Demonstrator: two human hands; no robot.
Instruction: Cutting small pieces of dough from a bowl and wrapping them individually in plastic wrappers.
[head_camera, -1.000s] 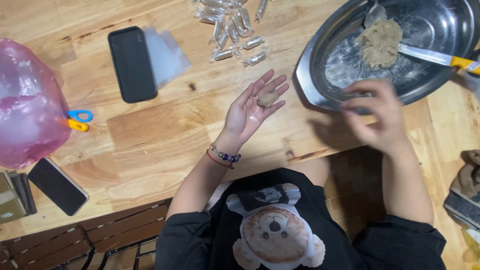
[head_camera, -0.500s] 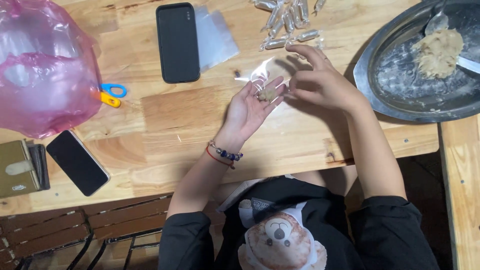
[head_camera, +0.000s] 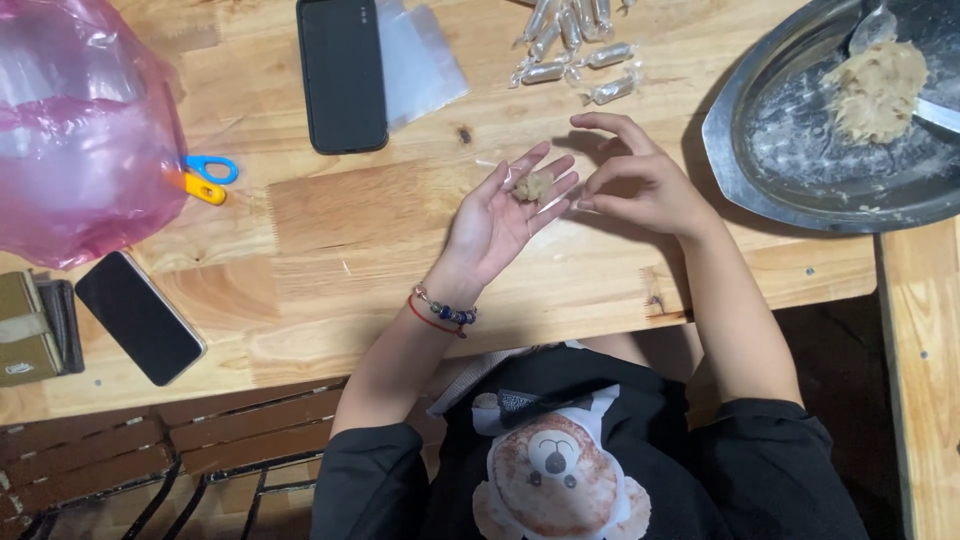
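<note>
Leftmost, a pink bag (head_camera: 80, 130) bulges on the table (head_camera: 330, 230), scissors (head_camera: 205, 180) poking from under it, two phones (head_camera: 140, 318) (head_camera: 342, 72) and a clear sheet (head_camera: 420, 60) nearby. Small wrapped pieces (head_camera: 575, 45) lie at the top. Left hand (head_camera: 505, 215) lies palm-up, fingers spread, a dough lump (head_camera: 534, 186) on them. Right hand (head_camera: 640, 180) curls loosely just beside it, empty. At far right, a steel tray (head_camera: 770, 170) holds dough (head_camera: 880, 90).

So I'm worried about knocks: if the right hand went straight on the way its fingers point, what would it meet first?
Probably the left hand, which holds a small beige lump; the right hand points toward it, though heights are unclear.
</note>
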